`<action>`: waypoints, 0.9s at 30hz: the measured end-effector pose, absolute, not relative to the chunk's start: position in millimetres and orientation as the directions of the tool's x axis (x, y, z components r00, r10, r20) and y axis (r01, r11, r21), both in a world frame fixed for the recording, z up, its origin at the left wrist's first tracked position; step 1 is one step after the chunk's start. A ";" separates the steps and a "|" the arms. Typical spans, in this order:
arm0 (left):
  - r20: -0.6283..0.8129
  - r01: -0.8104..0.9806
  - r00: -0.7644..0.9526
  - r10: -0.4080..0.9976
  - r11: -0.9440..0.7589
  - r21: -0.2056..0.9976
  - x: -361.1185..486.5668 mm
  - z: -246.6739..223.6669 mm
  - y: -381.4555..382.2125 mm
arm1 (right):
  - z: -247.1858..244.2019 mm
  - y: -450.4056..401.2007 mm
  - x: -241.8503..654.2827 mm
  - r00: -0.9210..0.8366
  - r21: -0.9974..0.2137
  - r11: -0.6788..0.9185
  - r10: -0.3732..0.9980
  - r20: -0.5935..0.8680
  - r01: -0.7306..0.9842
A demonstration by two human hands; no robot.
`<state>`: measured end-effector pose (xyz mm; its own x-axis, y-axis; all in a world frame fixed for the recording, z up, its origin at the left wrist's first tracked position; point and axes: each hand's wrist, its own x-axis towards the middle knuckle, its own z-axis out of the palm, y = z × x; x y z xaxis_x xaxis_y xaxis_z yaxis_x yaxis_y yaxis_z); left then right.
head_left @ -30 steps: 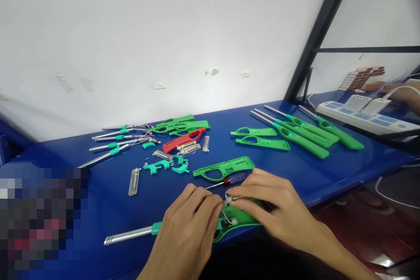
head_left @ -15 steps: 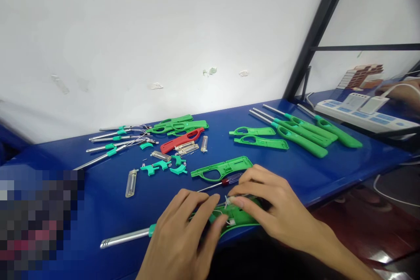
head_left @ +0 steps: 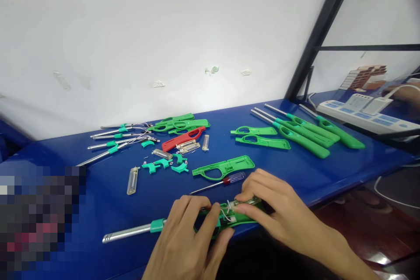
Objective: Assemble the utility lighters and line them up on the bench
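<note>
In front of me lies an opened green lighter [head_left: 244, 218] with a long metal tube [head_left: 127, 232] pointing left and a white wire inside its half shell. My left hand [head_left: 185, 238] is closed around the trigger end of this lighter, hiding much of it. My right hand [head_left: 280, 205] pinches a clear fuel tank [head_left: 252, 201] at its valve end, over the handle part of the shell; whether the tank is fully seated I cannot tell. Just beyond lie a screwdriver [head_left: 234, 178] and a loose green half shell [head_left: 243, 164].
Teal triggers [head_left: 162, 164], clear tanks [head_left: 132, 180], a red shell [head_left: 183, 138] and wired metal tubes [head_left: 98, 157] lie at the left. Closed green lighters [head_left: 305, 140] lie at the right, near a power strip [head_left: 367, 116] and a black metal frame [head_left: 315, 48].
My right hand has shifted slightly right, and more of the clear tank shows. My left fingers have opened a little from the lighter's middle, exposing the wire.
</note>
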<state>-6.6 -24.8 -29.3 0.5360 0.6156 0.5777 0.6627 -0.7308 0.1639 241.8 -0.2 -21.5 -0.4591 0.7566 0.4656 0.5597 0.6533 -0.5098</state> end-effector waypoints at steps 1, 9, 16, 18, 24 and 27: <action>0.576 0.660 0.542 0.612 -0.734 0.159 -6.7 -29.4 -24.7 | -21.9 -0.5 241.5 -0.463 -0.510 0.657 0.754 0.466 0.555; 0.594 0.641 0.547 0.589 -0.752 0.155 -7.8 -28.9 -24.0 | -26.0 2.4 242.5 -0.479 -0.523 0.695 0.719 0.503 0.494; 0.597 0.662 0.502 0.625 -0.723 0.200 -6.4 -28.2 -22.8 | -28.2 5.1 242.8 -0.478 -0.553 0.691 0.722 0.500 0.466; 0.595 0.670 0.504 0.626 -0.718 0.188 -6.0 -27.9 -21.9 | -27.5 6.0 242.6 -0.483 -0.550 0.696 0.717 0.502 0.461; 0.573 0.688 0.505 0.646 -0.702 0.185 -7.0 -27.4 -20.8 | -23.6 6.7 242.9 -0.512 -0.538 0.700 0.712 0.480 0.470; 0.558 0.693 0.510 0.655 -0.697 0.184 -7.4 -27.4 -21.3 | -23.1 6.7 243.1 -0.515 -0.539 0.694 0.718 0.468 0.477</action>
